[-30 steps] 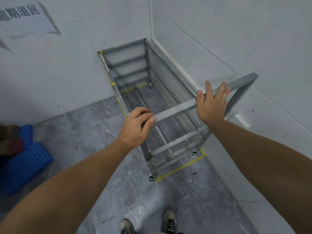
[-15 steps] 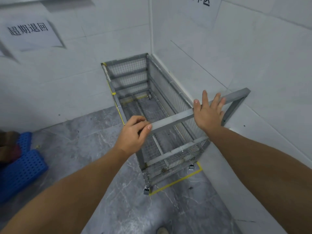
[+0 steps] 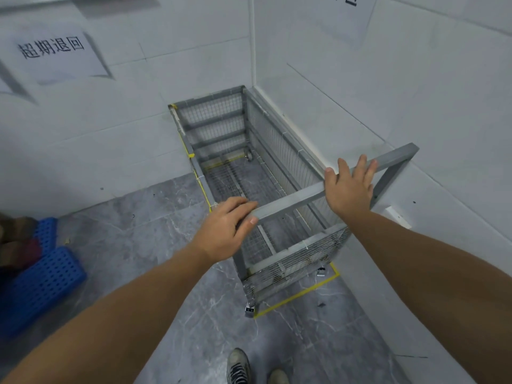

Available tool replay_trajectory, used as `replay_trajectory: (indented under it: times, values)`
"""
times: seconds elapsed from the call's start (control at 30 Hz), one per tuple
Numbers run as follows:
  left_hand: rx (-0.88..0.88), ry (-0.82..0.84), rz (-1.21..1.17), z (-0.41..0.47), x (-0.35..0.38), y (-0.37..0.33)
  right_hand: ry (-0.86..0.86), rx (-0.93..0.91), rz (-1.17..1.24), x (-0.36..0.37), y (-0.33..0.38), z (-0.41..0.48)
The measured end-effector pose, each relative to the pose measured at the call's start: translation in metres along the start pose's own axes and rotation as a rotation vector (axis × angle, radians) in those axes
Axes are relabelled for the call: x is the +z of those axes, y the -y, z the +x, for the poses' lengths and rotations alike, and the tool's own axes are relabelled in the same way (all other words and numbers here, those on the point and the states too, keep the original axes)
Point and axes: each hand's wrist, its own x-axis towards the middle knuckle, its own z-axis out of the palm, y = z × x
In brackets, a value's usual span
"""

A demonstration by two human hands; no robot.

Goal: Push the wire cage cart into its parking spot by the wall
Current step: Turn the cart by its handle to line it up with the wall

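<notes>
We have the grey wire cage cart (image 3: 257, 173) in the corner | left hand (image 3: 224, 231) grip curls on grey bar (image 3: 291, 200), right hand (image 3: 349, 187) flat, fingers wide | nearly parked inside yellow floor tape (image 3: 299, 295).

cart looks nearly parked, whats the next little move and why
Probably one short, gentle push forward, then let go. The grey wire cage cart sits in the corner along the right wall, yet its near left wheel stands right on the yellow floor tape. The left hand curls over the grey handle bar; the right hand presses flat on it.
</notes>
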Motion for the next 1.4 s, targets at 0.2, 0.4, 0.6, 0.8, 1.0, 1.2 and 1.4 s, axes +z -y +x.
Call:
replay_trajectory:
  times: [0.2,0.4,0.6,0.8,1.0,1.2,1.4]
  values:
    - [0.138,0.183,0.09,0.005,-0.01,0.013,-0.081,0.093,0.071,0.006,0.013,-0.006]
    - [0.199,0.103,-0.019,0.004,-0.005,0.015,-0.134,0.167,0.116,0.016,0.031,-0.021]
    - [0.219,0.014,0.039,-0.001,-0.002,0.016,-0.092,0.104,0.117,0.022,0.034,-0.045]
    - [0.234,-0.081,0.058,-0.015,0.0,0.017,-0.114,-0.093,-0.019,0.022,0.023,-0.061]
    - [0.244,-0.15,0.102,-0.025,0.007,0.02,0.011,-0.185,-0.054,0.023,0.024,-0.077]
    - [0.166,-0.145,0.124,-0.022,0.011,0.021,0.094,-0.147,-0.091,0.017,0.02,-0.073]
    - [0.067,-0.117,0.077,-0.018,0.023,0.008,0.178,-0.083,-0.097,0.008,0.021,-0.061]
